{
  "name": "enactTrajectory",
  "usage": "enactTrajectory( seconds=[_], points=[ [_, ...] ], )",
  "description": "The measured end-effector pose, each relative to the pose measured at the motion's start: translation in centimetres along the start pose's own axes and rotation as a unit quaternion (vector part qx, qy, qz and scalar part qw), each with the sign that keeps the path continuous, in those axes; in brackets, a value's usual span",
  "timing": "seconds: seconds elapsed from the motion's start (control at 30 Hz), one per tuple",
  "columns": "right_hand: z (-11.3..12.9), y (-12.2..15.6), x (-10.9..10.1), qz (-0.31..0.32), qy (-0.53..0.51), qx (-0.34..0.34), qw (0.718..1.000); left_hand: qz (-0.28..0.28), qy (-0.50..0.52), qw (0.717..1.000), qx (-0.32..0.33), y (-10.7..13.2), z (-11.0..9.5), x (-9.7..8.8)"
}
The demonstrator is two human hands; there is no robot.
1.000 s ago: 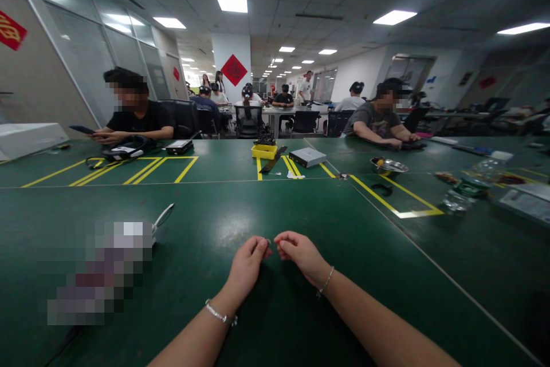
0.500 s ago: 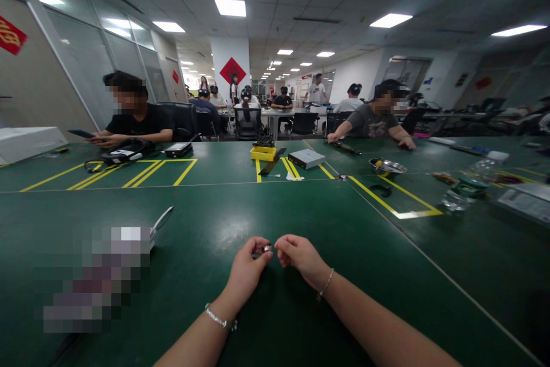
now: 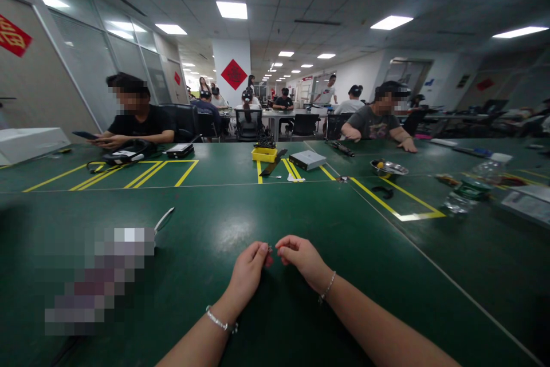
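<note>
The left hand is pinching a small, shiny, metallic-looking piece between thumb and fingers, just above the near middle of the table; its exact shape is being lost to its size and the fingers. The right hand is curling just beside it, thumb near fingertips, and whether it is gripping anything cannot be told. Silvery bracelets are circling both wrists. Smooth green, the tabletop is reflecting a pale glare beyond the hands. At near left, well apart from them, a pixelated long object is lying aslant, a thin white loop sticking out at its far end. Farther off, a yellow plastic tray is holding dark tangled items, with a flat dark strip and a grey box lying near it. To the right, a shiny round metal bowl, a black curved piece and a clear green-labelled bottle are occupying the surface, and two people are sitting along the far edge.
</note>
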State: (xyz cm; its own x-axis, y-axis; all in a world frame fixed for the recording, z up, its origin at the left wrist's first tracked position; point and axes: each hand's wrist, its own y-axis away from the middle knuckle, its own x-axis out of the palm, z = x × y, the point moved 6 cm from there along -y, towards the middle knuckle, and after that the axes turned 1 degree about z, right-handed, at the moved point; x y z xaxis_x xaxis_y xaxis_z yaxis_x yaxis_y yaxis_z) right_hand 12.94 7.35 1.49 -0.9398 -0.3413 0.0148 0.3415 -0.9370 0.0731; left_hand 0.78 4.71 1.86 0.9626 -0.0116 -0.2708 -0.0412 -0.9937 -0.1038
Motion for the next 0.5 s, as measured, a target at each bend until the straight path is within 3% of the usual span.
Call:
enactTrajectory(
  seconds=[0.5],
  points=[
    [-0.42, -0.36, -0.27, 0.003, -0.021, -0.005, 1.0, -0.002, 0.029, 1.0, -0.005, -0.27, 0.61, 0.31]
  ],
)
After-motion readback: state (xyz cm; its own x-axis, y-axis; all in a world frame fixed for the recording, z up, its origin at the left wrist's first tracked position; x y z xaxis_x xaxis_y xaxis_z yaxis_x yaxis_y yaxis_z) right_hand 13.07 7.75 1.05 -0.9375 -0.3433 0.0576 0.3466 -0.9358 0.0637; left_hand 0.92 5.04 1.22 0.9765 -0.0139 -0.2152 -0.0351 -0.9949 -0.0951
